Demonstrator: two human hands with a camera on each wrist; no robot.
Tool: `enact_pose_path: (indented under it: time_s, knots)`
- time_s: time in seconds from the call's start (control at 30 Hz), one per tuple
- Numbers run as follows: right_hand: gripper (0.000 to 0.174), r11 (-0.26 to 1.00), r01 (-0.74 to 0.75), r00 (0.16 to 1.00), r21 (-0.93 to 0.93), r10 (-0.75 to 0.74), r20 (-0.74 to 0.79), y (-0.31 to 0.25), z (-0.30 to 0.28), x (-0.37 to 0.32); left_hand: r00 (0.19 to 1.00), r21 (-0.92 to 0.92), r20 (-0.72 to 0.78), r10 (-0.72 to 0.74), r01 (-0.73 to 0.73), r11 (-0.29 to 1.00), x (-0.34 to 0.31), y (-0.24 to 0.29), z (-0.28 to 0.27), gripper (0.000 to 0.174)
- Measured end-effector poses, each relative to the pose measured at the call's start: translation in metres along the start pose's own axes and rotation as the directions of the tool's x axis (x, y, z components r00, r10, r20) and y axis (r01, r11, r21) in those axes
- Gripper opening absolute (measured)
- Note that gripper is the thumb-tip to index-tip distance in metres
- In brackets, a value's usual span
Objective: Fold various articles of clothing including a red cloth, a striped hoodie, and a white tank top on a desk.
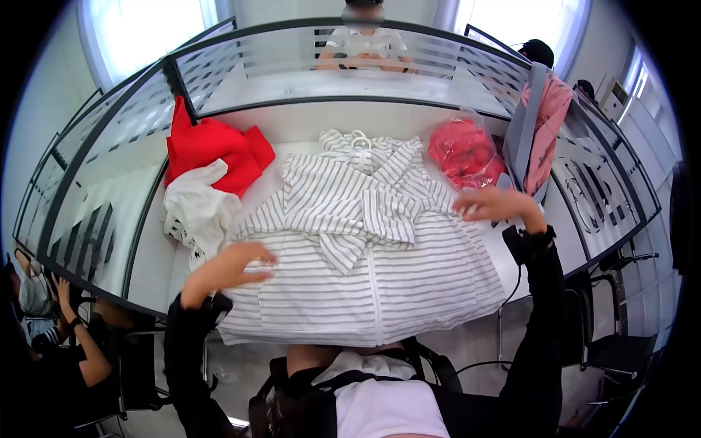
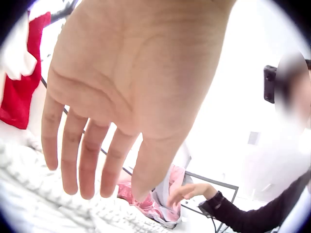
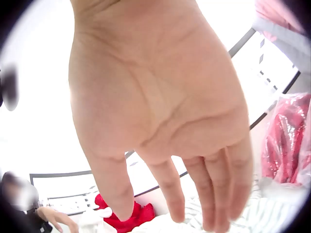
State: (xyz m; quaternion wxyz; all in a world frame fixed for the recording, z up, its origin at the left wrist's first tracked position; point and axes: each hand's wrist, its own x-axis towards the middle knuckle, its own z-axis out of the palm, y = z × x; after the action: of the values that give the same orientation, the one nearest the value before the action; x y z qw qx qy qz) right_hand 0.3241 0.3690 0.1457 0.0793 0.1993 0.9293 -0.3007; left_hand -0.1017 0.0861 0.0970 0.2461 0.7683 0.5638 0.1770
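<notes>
Across the white table lies a striped white-and-grey garment point(image 1: 314, 292) with a zip down its front, its sleeves and upper part folded over the body. A white hanger hook point(image 1: 360, 139) pokes out at its collar. My left hand point(image 1: 232, 269) hovers over the garment's left side, fingers stretched out and holding nothing. Over its right side, near the folded sleeve, is my right hand point(image 1: 491, 204). In the right wrist view the right hand's fingers point(image 3: 167, 182) point down, loosely extended, with the palm bare. The left palm point(image 2: 112, 63) is likewise bare in the left wrist view.
A red cloth point(image 1: 219, 153) and a white cloth point(image 1: 193, 208) are heaped at the left. At the right sit a clear bag with a red item point(image 1: 467, 153) and a grey-and-pink item point(image 1: 540, 131). A dark-framed partition point(image 1: 292, 102) surrounds the table; a person sits beyond it.
</notes>
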Motion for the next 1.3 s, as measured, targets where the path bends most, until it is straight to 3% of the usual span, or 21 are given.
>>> enact_pose_path:
  time_s: [0.1,0.2,0.23,0.27,0.3,0.37,0.47,0.5,0.53,0.6,0.67,0.7,0.73,0.8,0.83,0.93,1.0,1.07,1.2,1.27,1.3]
  knots:
    - [0.032,0.997,0.074,0.985,-0.019,-0.076,-0.154,-0.010,-0.037,0.041,0.996,0.107,0.015,0.091,-0.093,0.990,0.086,-0.016,-0.041,0.035]
    - [0.034,0.986,0.103,0.967,0.130,-0.068,-0.247,0.013,-0.064,0.102,0.974,0.172,0.108,-0.201,0.180,0.968,0.177,-0.050,-0.071,0.045]
    - [0.034,0.956,0.070,0.964,0.285,0.008,-0.265,0.029,-0.067,0.127,0.963,0.161,0.103,-0.249,0.231,0.960,0.207,-0.076,-0.074,0.051]
    - [0.034,0.955,0.078,0.959,0.285,0.007,-0.284,0.038,-0.070,0.147,0.959,0.237,0.057,-0.278,0.257,0.937,0.232,-0.090,-0.077,0.056]
    - [0.037,0.995,-0.050,0.957,0.090,0.073,-0.281,0.061,-0.075,0.177,0.963,0.296,-0.035,-0.267,0.265,0.918,0.258,-0.118,-0.072,0.060]
    - [0.045,0.967,-0.196,0.929,-0.164,0.129,-0.348,0.098,-0.069,0.225,0.919,0.166,-0.077,-0.386,0.393,0.904,0.304,-0.154,-0.064,0.056]
    - [0.052,0.910,-0.281,0.898,-0.304,0.138,-0.417,0.129,-0.049,0.263,0.877,-0.045,-0.152,-0.457,0.455,0.889,0.332,-0.168,-0.045,0.056]
    - [0.052,0.934,-0.243,0.900,-0.260,0.117,-0.420,0.134,-0.043,0.267,0.887,-0.196,-0.126,-0.444,0.417,0.888,0.339,-0.186,-0.033,0.056]
    - [0.052,0.955,-0.202,0.900,-0.215,0.095,-0.425,0.138,-0.036,0.271,0.846,-0.304,-0.155,-0.509,0.450,0.840,0.340,-0.178,-0.026,0.053]
    - [0.053,0.971,-0.167,0.913,-0.170,0.088,-0.399,0.146,-0.028,0.280,0.858,-0.449,-0.065,-0.509,0.430,0.783,0.334,-0.167,-0.024,0.042]
    - [0.053,0.967,-0.183,0.933,-0.180,0.112,-0.343,0.150,-0.026,0.285,0.875,-0.613,-0.041,-0.482,0.359,0.704,0.339,-0.178,-0.013,0.035]
    - [0.053,0.943,-0.202,0.966,-0.264,0.147,-0.213,0.147,-0.035,0.288,0.886,-0.684,-0.036,-0.462,0.315,0.658,0.340,-0.176,-0.015,0.032]
    - [0.046,0.973,-0.121,0.948,-0.198,0.054,-0.315,0.147,-0.035,0.285,0.917,-0.731,-0.021,-0.398,0.258,0.632,0.336,-0.178,-0.021,0.033]
    - [0.038,0.970,-0.132,0.922,-0.204,0.044,-0.385,0.137,-0.049,0.276,0.908,-0.640,-0.076,-0.411,0.272,0.719,0.331,-0.174,-0.037,0.041]
    - [0.033,0.968,-0.131,0.917,-0.216,0.036,-0.397,0.133,-0.057,0.272,0.862,-0.565,-0.204,-0.464,0.284,0.775,0.324,-0.160,-0.045,0.033]
    - [0.026,0.890,-0.163,0.777,-0.426,-0.150,-0.611,0.129,-0.081,0.261,0.912,-0.707,-0.254,-0.322,0.052,0.705,0.303,-0.155,-0.081,0.019]
    - [0.020,0.918,-0.297,0.744,-0.264,0.049,-0.666,0.105,-0.102,0.246,0.927,-0.645,-0.316,-0.200,-0.055,0.762,0.283,-0.141,-0.106,0.014]
    - [0.020,0.990,-0.142,0.715,0.010,0.109,-0.691,0.093,-0.119,0.238,0.901,-0.597,-0.431,-0.042,-0.250,0.762,0.277,-0.145,-0.123,0.015]
    - [0.021,0.982,0.029,0.553,0.186,0.139,-0.822,0.069,-0.129,0.229,0.768,-0.636,-0.640,-0.027,-0.509,0.579,0.266,-0.107,-0.143,0.029]
    - [0.021,0.928,0.306,0.449,0.215,0.059,-0.892,0.068,-0.122,0.232,0.701,-0.583,-0.713,0.004,-0.596,0.552,0.248,-0.076,-0.147,0.026]
    - [0.020,0.929,0.307,0.473,0.205,0.037,-0.880,0.065,-0.114,0.223,0.666,-0.556,-0.746,0.016,-0.635,0.536,0.240,-0.065,-0.146,0.025]
